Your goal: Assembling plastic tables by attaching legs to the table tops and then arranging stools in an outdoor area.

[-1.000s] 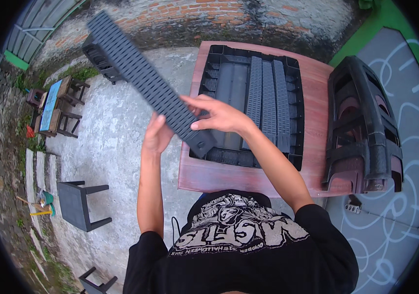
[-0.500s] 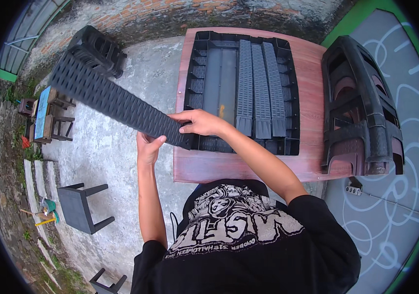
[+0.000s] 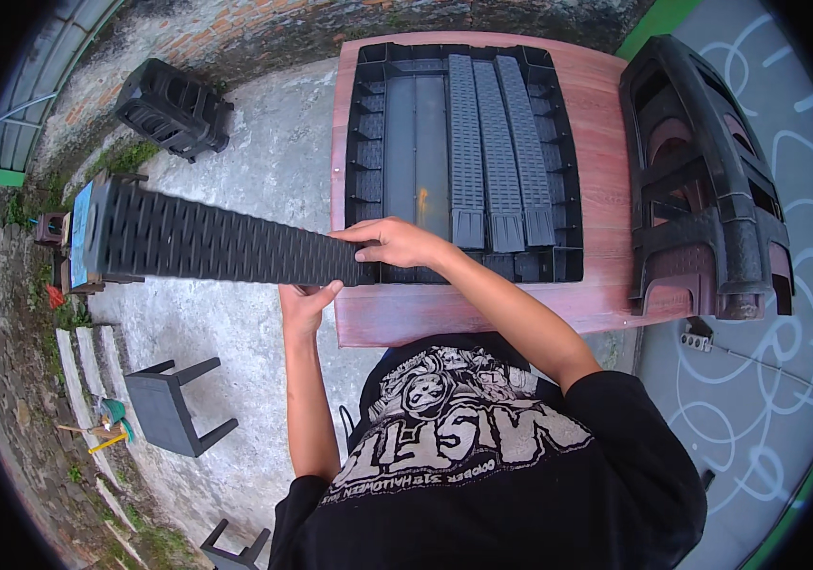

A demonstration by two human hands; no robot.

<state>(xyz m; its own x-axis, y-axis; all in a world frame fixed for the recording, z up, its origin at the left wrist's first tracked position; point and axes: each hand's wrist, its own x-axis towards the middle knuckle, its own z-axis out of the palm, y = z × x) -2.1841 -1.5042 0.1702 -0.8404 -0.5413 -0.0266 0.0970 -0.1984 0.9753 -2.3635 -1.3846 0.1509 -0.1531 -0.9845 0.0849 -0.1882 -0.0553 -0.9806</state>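
Between my two hands is a long black plastic table leg (image 3: 207, 237) with a woven-look surface, its wide end pointing left and its narrow end near the table. My left hand (image 3: 304, 309) grips its lower edge from below, thumb on the near side and fingers partly hidden underneath. Near the narrow end, my right hand (image 3: 397, 241) is closed over the upper edge. Three matching legs (image 3: 503, 152) lie side by side inside an upturned black plastic tabletop (image 3: 366, 142) with a ribbed rim. A smooth grey panel (image 3: 416, 123) shows beside them.
The tabletop rests on a reddish wooden table (image 3: 601, 123). Stacked dark plastic chairs (image 3: 701, 190) stand at its right. Black stools (image 3: 173, 109) are stacked at the far left, and a small black stool (image 3: 164, 408) lies on its side on the concrete floor (image 3: 264, 123).
The held table leg has swung from a diagonal slant to nearly level, its wide end coming down and nearer. Both hands keep their hold. The view has shifted slightly.
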